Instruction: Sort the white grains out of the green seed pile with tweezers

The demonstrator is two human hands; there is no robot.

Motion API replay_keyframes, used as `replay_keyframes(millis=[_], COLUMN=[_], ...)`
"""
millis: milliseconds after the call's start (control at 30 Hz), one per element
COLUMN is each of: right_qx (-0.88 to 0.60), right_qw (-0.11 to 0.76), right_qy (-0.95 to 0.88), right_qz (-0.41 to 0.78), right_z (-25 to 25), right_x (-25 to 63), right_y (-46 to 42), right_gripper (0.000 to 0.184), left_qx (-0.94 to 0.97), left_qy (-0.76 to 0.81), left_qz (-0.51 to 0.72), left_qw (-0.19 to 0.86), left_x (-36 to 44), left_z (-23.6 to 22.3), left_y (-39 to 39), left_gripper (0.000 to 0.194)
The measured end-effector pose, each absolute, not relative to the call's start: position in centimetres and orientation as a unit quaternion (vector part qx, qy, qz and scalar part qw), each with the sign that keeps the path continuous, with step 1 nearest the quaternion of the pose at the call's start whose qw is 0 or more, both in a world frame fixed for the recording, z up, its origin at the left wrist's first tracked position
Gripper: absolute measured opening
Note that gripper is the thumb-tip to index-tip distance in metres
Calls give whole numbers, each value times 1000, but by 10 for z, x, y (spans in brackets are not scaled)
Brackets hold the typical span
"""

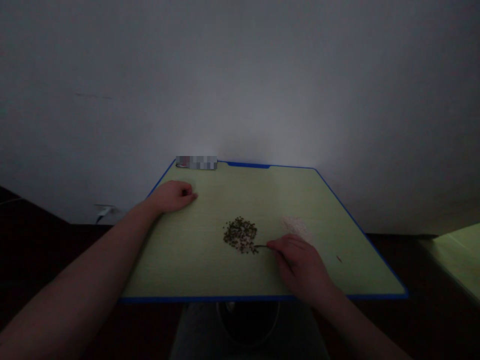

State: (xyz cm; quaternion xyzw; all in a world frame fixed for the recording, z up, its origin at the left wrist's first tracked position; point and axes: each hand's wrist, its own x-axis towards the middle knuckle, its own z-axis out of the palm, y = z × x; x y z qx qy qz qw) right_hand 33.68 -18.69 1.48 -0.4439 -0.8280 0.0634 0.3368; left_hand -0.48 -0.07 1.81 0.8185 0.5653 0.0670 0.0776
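Note:
A heap of small dark green beans [236, 232], mixed with pale grains, lies near the middle of the light table [210, 272]. My right hand [300, 265] is closed around a slim metal tool [261, 246] that looks like tweezers, though dim light hides its exact kind. Its tip touches the heap's lower right edge. Just beyond that hand spreads a thin patch of pale, rice-like grains [294, 225]. On the left of the table rests my left hand [175, 196], its fingers curled in with nothing visible in them.
A blue edge strip borders the table, with a blue ledge [248, 165] at the back against the wall. A blurred-out flat object [197, 163] sits at the back left corner. A small reddish sliver [339, 259] lies at right. Below the front edge is a dark round container [248, 325].

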Motion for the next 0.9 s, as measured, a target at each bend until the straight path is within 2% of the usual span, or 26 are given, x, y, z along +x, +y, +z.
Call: replay_keyframes(millis=[900], right_qx=[-428], right_qw=[350], right_qy=[-831], right_qz=[62], right_z=[9], right_x=[334], right_y=[-196], right_gripper=[28], left_qx=[819], left_qy=[565], left_qz=[63], left_qw=[75], left_x=[-4], left_z=[18], left_y=[1], left_gripper=[39])
